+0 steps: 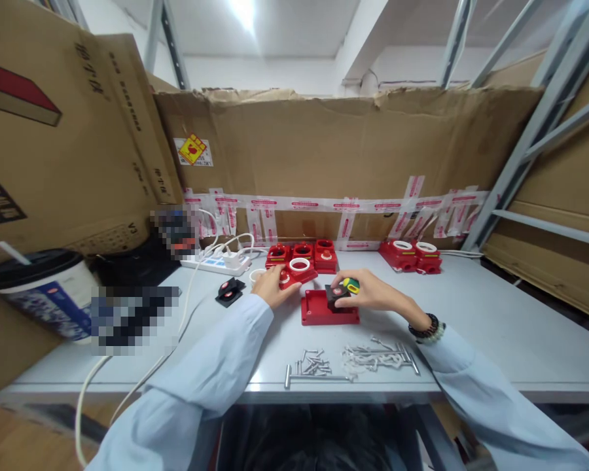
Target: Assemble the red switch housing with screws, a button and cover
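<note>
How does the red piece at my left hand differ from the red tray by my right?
The red piece carries a white ring; the red tray has an open recess. Your left hand touches the red piece, while your right hand holds a black part at the red tray. Both are red.

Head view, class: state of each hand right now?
Left hand: touching a red cover; whether gripping, cannot tell.
Right hand: closed on a black part and yellow-green object.

Behind the pale table (500, 327), 1 wide cardboard sheet (343, 144) stands near grey metal posts (513, 167); 1 bright light (244, 12) glows on the white ceiling (304, 29) over brown flooring (10, 425).
</note>
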A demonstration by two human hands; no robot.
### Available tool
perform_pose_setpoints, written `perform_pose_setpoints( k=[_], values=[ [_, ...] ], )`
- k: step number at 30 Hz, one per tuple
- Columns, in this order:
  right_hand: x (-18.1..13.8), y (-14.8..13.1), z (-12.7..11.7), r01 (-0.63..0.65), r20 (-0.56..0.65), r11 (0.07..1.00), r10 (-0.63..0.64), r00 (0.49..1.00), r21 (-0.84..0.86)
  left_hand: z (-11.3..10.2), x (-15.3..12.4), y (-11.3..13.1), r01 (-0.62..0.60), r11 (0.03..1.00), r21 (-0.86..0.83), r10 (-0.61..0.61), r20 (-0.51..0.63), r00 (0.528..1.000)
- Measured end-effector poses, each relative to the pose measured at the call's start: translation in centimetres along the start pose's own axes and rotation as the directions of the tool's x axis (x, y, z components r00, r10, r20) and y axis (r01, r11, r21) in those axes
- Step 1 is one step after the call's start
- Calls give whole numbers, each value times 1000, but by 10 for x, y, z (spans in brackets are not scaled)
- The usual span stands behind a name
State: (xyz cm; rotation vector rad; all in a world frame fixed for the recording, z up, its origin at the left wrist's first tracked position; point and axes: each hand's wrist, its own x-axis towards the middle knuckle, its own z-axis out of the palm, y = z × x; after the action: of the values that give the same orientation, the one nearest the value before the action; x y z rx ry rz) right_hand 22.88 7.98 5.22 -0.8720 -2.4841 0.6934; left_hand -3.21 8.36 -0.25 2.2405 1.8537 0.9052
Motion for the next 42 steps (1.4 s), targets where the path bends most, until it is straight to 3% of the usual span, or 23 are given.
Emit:
perform_pose_setpoints(
  k=[4,10,16,20,23,27,30,34,37,39,42],
  values=[
    [-1,-1,-1,-15,-49,999,16,999,33,5,2,1,43,995,93,-50,69,996],
    [-1,-9,0,14,-164,1000,-13,986,3,7,0,3,-15,990,141,-5,145,989],
    [3,-19,6,91,-209,979,-129,969,-180,9,0,-3,-45,989,143,13,218,976],
    [5,-19,10,97,-212,959,-156,965,-266,0,-3,3,-188,982,-14,188,102,977],
    [6,-19,14,89,-213,951,-156,964,-295,-9,-10,23,-369,900,-230,372,-34,928],
    [8,-21,21,77,-223,936,-161,962,-344,-8,-19,46,-393,877,-277,387,-79,919],
    [10,-21,27,64,-227,921,-161,961,-384,-1,-20,48,-388,882,-268,376,-95,922],
    [12,-20,31,51,-248,930,-150,957,-363,-3,-19,44,-441,887,-137,424,-138,895],
    [11,-19,30,43,-277,951,-132,952,-305,-19,-20,36,-449,893,34,449,-149,881],
    [11,-19,28,37,-285,961,-118,951,-276,-35,-21,20,-411,898,154,434,-165,886],
    [10,-20,26,23,-293,964,-103,951,-263,-60,-26,-24,-253,893,372,350,-223,910]
  ],
)
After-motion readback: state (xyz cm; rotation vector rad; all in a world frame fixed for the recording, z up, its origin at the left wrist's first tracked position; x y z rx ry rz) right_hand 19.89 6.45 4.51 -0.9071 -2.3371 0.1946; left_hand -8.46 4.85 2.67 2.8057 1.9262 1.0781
